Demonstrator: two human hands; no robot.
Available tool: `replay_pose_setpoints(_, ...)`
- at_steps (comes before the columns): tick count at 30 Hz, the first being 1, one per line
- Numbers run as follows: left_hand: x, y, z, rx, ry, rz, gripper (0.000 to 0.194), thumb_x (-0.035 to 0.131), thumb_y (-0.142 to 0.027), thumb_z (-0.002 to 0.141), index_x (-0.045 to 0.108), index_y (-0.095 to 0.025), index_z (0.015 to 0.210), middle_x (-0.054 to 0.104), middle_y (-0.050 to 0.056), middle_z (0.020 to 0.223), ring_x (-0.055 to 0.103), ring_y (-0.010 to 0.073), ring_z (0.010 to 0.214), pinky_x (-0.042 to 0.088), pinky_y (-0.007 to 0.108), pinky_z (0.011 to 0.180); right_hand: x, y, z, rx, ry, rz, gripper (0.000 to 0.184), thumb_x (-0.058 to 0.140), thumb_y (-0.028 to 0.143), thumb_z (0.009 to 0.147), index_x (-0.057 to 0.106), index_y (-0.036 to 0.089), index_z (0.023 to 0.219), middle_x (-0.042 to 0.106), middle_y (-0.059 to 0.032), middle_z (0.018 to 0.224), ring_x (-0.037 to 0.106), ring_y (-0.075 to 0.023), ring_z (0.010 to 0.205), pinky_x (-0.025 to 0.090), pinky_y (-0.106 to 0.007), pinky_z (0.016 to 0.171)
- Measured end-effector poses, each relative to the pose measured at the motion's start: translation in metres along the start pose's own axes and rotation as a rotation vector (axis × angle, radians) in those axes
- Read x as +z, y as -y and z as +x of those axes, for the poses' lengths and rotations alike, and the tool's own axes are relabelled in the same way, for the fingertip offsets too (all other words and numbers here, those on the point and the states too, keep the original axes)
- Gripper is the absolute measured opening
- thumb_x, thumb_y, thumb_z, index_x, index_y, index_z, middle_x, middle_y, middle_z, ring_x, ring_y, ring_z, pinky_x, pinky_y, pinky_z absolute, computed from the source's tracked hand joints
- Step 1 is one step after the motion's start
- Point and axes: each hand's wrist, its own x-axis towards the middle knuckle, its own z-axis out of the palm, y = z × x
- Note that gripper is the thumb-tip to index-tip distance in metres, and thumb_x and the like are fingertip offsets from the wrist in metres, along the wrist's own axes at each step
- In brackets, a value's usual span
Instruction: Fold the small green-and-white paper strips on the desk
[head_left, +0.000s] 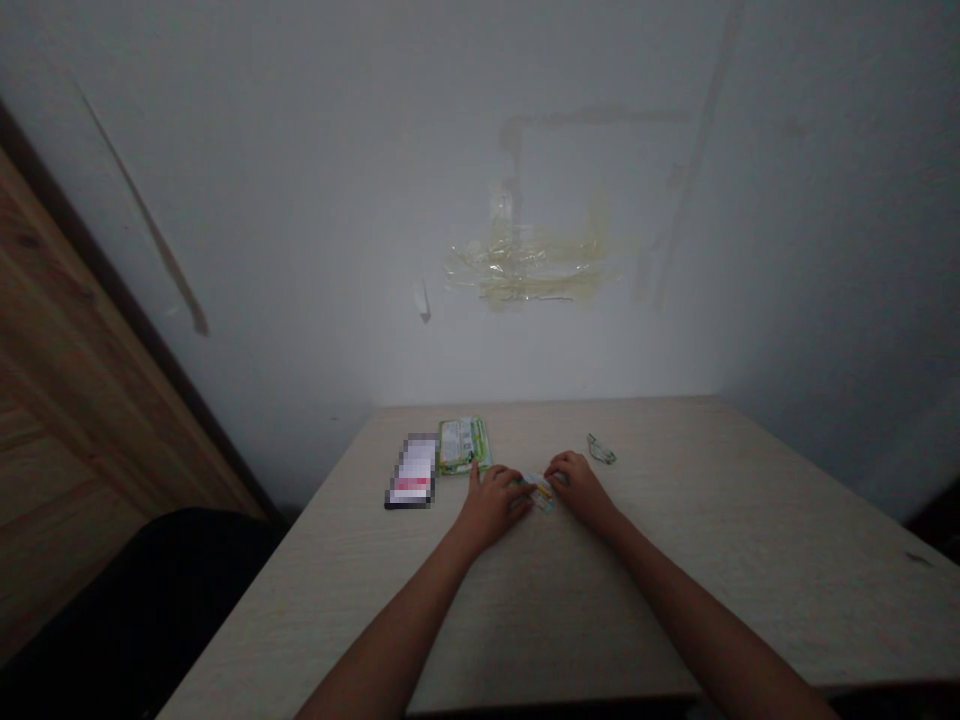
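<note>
Bare forearms (405, 620) on pale desk (697, 560), left hand (491, 507) and right hand (581, 490) pinching small printed packet (538, 492) between them, green packet (463, 445) far left, blurred phone (411, 472) beside it, wrapper scrap (601, 450) far right

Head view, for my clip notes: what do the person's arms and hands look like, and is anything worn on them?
The left forearm and right forearm are bare, with no sleeves in view. The left hand and right hand have no gloves, and no watch or bracelet shows. Rings are too small to tell.
</note>
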Motion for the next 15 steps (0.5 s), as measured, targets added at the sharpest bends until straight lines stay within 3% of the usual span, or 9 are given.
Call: replay_pose_setpoints(15,0.0054,0.0018,-0.0014,-0.055,0.032,0.03,0.034,0.054,-0.05,0.09,0.058,-0.049,0.124,0.058,-0.002,0.136,0.042,0.0315,0.128,0.005,0.078,0.106,-0.0016,-0.0044,0.0052,0.02,0.016,0.043,0.007,0.063,0.018,0.073,0.068,0.017,0.078,0.064,-0.0087,0.093,0.058,-0.0235,0.096,0.044,-0.036,0.092)
